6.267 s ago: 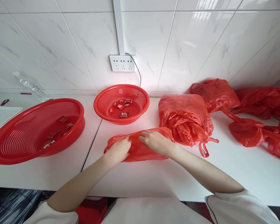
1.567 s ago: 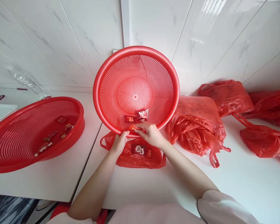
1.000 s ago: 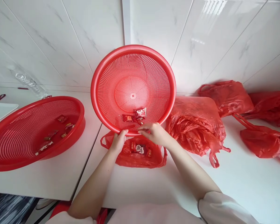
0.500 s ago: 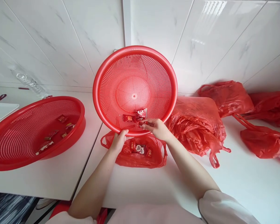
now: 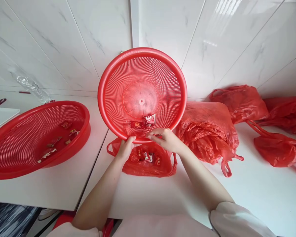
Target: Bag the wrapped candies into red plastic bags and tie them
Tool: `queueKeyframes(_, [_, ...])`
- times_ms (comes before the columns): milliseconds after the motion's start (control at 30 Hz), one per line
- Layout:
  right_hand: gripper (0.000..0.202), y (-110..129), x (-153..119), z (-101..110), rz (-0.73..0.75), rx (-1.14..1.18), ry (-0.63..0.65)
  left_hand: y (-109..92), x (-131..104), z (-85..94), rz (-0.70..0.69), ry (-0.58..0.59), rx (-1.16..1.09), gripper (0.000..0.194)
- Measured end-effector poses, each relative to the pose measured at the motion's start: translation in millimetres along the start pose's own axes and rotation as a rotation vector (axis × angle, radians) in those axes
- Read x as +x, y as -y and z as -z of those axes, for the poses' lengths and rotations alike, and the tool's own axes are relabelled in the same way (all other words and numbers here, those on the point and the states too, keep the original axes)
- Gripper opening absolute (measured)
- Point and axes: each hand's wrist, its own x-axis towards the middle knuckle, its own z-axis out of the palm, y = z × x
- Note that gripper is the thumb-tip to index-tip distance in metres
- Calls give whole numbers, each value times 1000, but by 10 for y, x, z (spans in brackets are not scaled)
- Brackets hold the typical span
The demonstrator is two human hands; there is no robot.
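Observation:
A round red plastic basket with perforated walls stands tilted toward me. My left hand grips its lower rim, thumb on the inside edge. Just inside that rim lie a few red-wrapped candies. My right hand is at the rim, right of my left hand, fingers stretched and slightly apart with nothing visible in them. Below the rim, an opened red plastic bag holds several small wrapped candies. Part of the bag's mouth is hidden by the basket and my hands.
A second red basket with several wrapped candies leans at the left. Behind it lies a clear plastic bottle. A stack of red plastic bags sits to the right, and filled red bags stand beyond it. A tiled wall closes the back.
My right hand has let go of a small wrapped candy from the basket and drawn back to the rim. Another candy now shows in the bag. My left hand stays put.

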Motion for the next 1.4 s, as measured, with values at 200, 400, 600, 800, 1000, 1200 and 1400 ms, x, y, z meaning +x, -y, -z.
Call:
queueKeyframes(200, [38, -234, 68, -139, -63, -422, -52, 18, -99, -101, 45, 56, 5, 27])
queueKeyframes(400, [37, -189, -1, -50, 6, -451, 113, -23, -74, -130, 50, 31, -52, 19])
queueKeyframes(600, [37, -209, 5, 108, 61, -263, 95, -6, -12, -67, 35, -27, -39, 16])
queueKeyframes(800, [12, -113, -19, 191, -97, -190, 63, 18, 3, -24, 35, -50, 2, 19])
queueKeyframes(1000, [24, -9, -69, 245, -191, 113, 137, 25, 37, 13, -8, -77, -11, 16])
queueKeyframes(1200, [31, -4, -48, 135, -64, -44, 177, -8, 19, -26, 8, -29, 3, 26])
queueKeyframes(1400, [43, -224, 53, -100, 71, -238, -103, 82, -93, -88, 82, 42, 94, 30])
